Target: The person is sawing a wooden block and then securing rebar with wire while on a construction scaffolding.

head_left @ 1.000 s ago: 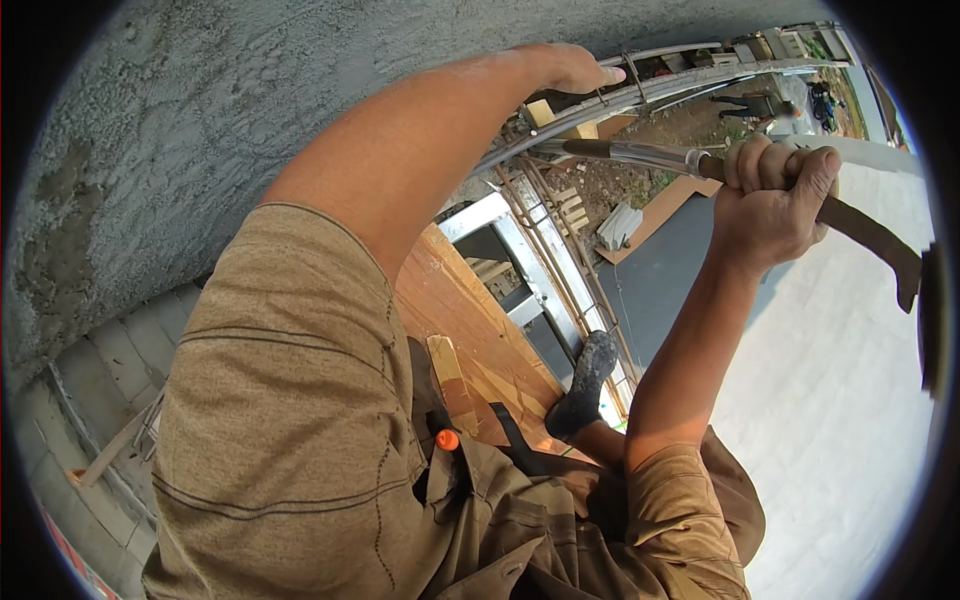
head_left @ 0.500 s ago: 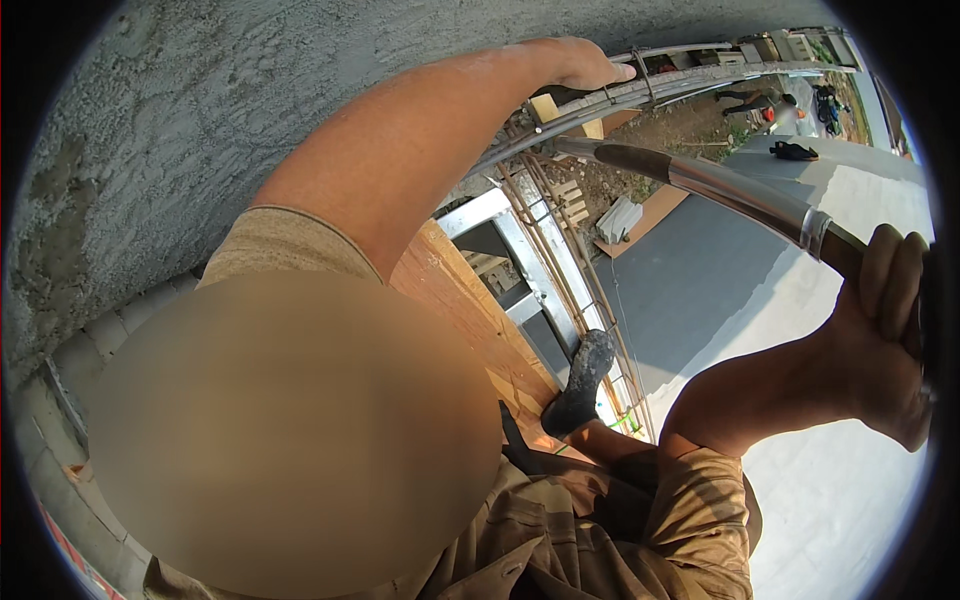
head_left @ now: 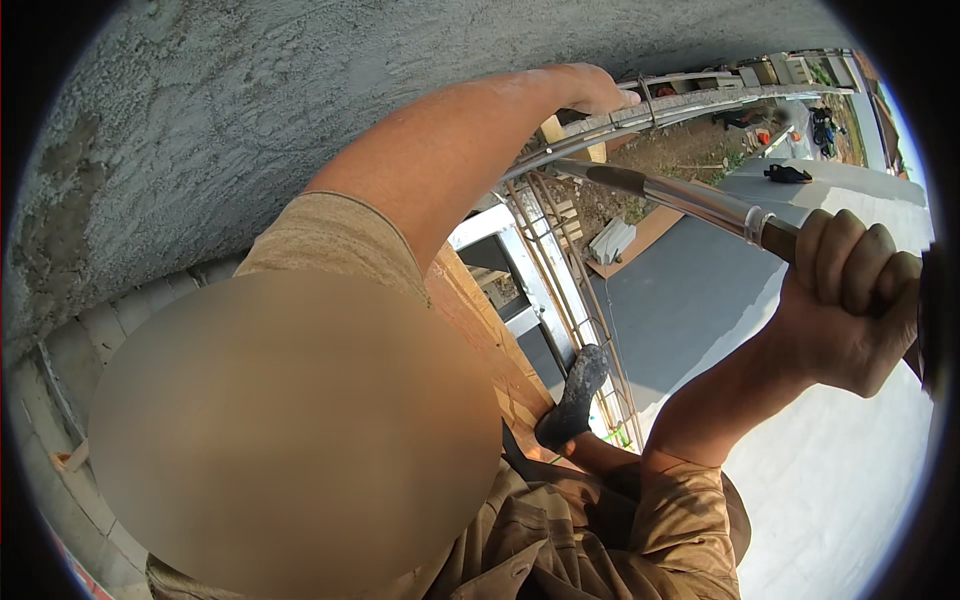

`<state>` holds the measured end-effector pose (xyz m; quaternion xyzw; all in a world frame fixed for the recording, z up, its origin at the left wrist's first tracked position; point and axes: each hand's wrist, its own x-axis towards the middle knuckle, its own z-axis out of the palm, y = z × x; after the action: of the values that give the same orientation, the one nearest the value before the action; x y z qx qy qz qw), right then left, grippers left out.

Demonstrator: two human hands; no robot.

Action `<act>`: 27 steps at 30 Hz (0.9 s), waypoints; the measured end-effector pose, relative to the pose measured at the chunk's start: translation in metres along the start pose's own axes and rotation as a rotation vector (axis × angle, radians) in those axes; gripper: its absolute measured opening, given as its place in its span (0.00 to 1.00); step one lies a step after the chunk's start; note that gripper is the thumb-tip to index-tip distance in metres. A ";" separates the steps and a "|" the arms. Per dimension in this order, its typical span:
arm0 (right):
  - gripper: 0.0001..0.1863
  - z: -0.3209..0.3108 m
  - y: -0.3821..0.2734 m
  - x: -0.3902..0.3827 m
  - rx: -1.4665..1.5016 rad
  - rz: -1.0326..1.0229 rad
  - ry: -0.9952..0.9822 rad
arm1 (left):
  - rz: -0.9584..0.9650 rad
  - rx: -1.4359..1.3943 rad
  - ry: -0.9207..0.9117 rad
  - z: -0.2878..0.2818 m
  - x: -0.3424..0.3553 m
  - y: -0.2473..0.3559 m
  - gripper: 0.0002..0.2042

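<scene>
My right hand (head_left: pixel 850 300) is closed around the brown end of a long round pole (head_left: pixel 695 200) with a shiny metal sleeve. The pole slants from the right edge toward the upper middle, where its far end lies close to the metal rods. What the hand covers at the near end is dark and cut off by the rim. My left arm stretches up across the rough grey wall, and my left hand (head_left: pixel 597 90) is at the rods (head_left: pixel 590 128) along the wall's edge. Its fingers are mostly hidden, so I cannot tell whether it grips anything.
A dark boot (head_left: pixel 575 395) is beside a wooden board (head_left: pixel 490 335) and a white metal frame (head_left: pixel 520 320). Rusty rebar (head_left: pixel 590 300) runs past it. Far below are a grey-and-white surface (head_left: pixel 690 280), bare soil and another person (head_left: pixel 745 118).
My right hand has moved left and up with the pole, its fingers now facing more toward me. The whole view has shifted slightly; my left hand stays at the rods.
</scene>
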<state>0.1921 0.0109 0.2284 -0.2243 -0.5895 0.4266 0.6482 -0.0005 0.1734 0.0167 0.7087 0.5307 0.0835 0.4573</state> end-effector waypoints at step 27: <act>0.23 0.059 0.040 0.010 -0.050 0.053 -0.134 | -0.016 0.049 0.070 0.000 0.006 -0.006 0.48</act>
<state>0.1232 0.0282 0.2142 -0.2268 -0.6360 0.4428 0.5899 -0.0023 0.1780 0.0101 0.7121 0.5539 0.0917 0.4217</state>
